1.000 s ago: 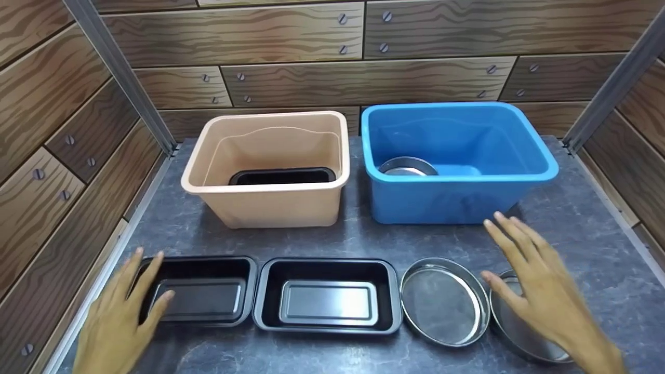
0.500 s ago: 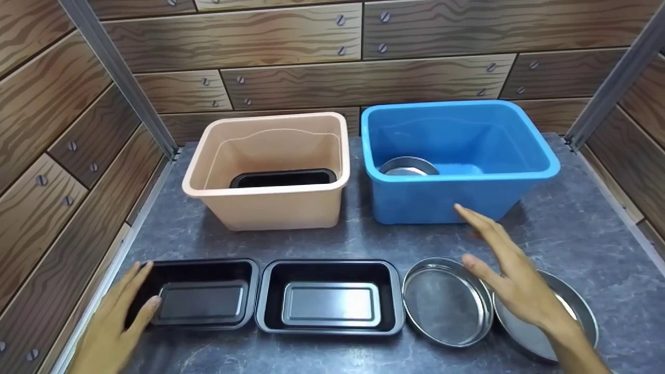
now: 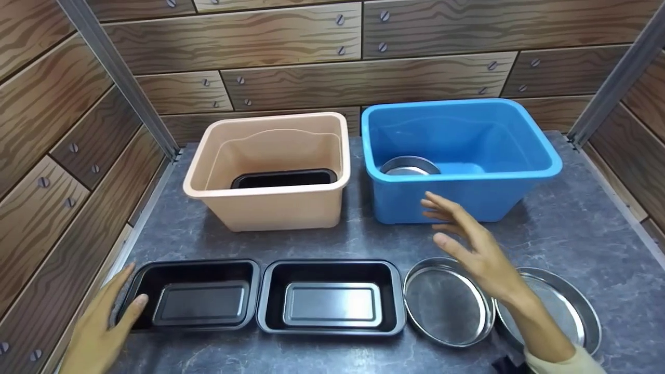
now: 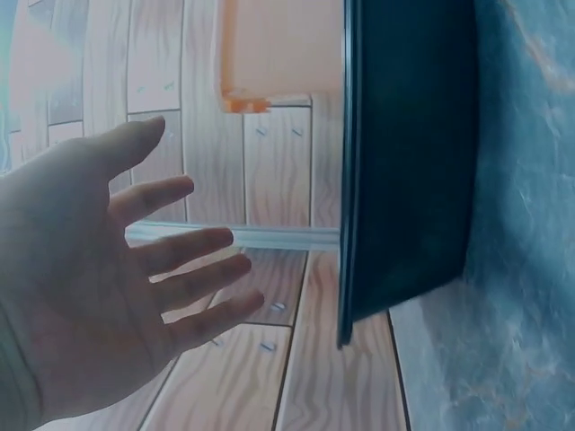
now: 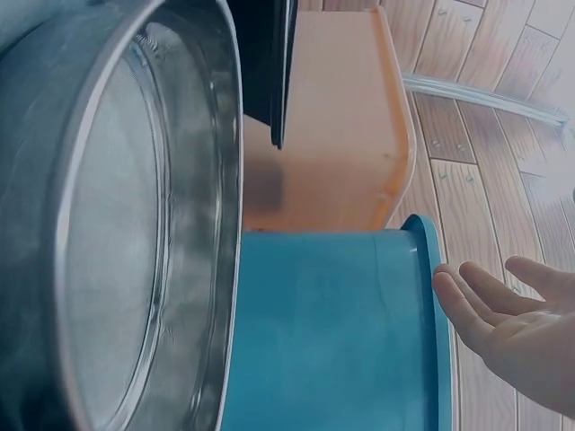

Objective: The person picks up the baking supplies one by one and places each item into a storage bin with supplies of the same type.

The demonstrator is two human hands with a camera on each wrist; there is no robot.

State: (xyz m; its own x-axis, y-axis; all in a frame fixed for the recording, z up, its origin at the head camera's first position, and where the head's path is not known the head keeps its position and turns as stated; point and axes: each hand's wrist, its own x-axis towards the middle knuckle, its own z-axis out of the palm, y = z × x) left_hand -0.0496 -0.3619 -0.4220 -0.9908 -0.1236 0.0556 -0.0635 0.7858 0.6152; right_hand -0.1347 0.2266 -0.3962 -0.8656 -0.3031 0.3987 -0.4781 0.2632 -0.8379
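Observation:
My left hand [image 3: 101, 322], fingers spread, is at the left end of a black rectangular loaf pan [image 3: 202, 304]; the left wrist view shows a gap between the fingertips and that pan [image 4: 409, 171]. A second loaf pan [image 3: 332, 304] lies beside it. My right hand [image 3: 478, 254] is raised with fingers extended and nothing held, over a round metal cake pan [image 3: 441, 301] and in front of the blue bin [image 3: 436, 200]. Another round cake pan [image 3: 561, 306] lies partly behind the right forearm. In the right wrist view a round pan [image 5: 193, 180] fills the left side.
A beige bin [image 3: 283, 210] at the back holds a black loaf pan [image 3: 283, 178]. Inside the blue bin to its right sits a round metal pan [image 3: 410, 165]. Wood-patterned walls [image 3: 291, 36] enclose the grey marbled table [image 3: 311, 241] at the back and sides.
My right hand has moved left, from above the far-right round pan toward the other round pan. My left hand has drawn slightly left and down, off the loaf pan's interior. The pans stay put.

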